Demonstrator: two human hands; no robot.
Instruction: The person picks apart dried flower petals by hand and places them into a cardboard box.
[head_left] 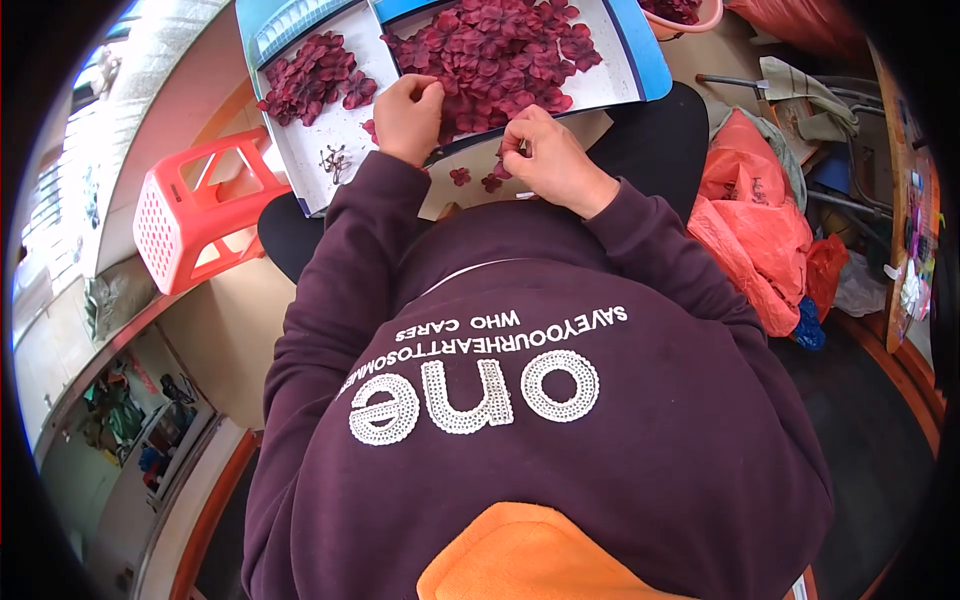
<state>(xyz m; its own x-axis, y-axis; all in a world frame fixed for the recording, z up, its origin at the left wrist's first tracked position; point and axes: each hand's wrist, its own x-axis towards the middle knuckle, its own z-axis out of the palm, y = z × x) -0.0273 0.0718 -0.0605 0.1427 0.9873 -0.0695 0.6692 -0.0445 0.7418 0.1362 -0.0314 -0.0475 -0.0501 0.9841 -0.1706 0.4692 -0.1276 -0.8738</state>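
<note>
Over the front edge of a shallow divided box, my left hand has its fingers closed; what they hold, if anything, is hidden. To its right, my right hand has thumb and index finger pinched together beside a small dark red petal piece. Behind the hands lies a large pile of dark red fabric petals. The box's left compartment holds a smaller petal pile and a little cluster of dark stamens. Below the box edge, a loose red flower lies between my hands.
A pink plastic stool stands at the left. Red plastic bags lie at the right, near a metal-framed folding chair. Part of a pink basket with more petals shows at the top right.
</note>
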